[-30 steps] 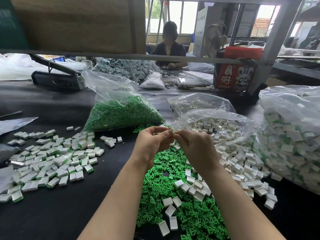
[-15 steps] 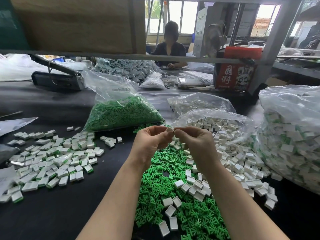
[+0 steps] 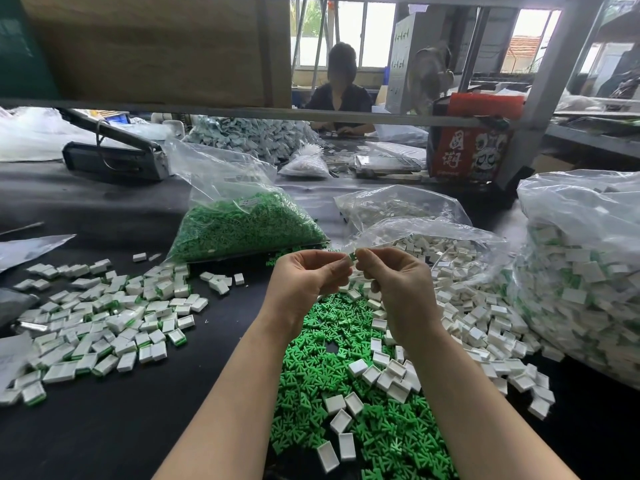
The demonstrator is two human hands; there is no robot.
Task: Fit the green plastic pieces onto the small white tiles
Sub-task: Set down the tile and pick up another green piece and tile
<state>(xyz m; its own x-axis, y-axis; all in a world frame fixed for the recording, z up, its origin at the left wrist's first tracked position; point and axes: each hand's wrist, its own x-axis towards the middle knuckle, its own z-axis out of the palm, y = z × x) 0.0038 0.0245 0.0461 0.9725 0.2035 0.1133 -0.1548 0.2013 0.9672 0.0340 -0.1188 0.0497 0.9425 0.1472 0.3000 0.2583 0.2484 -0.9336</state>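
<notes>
Daylight enters through the windows [image 3: 349, 32] at 12 o'clock, which are blown out white. The black table [image 3: 86, 427] is evenly lit with soft shadows. Straight lines bow toward the edges, and far details blur.

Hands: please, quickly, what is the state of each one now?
Left hand: closed, pinching a small white tile.
Right hand: closed, pinching a green piece against that tile.

Between your fingertips you pinch one small white tile [image 3: 347, 260] with a green piece [image 3: 353, 257] against it; loose green pieces [image 3: 332, 344] lie heaped below; white tiles [image 3: 467, 317] spill rightwards.
</notes>
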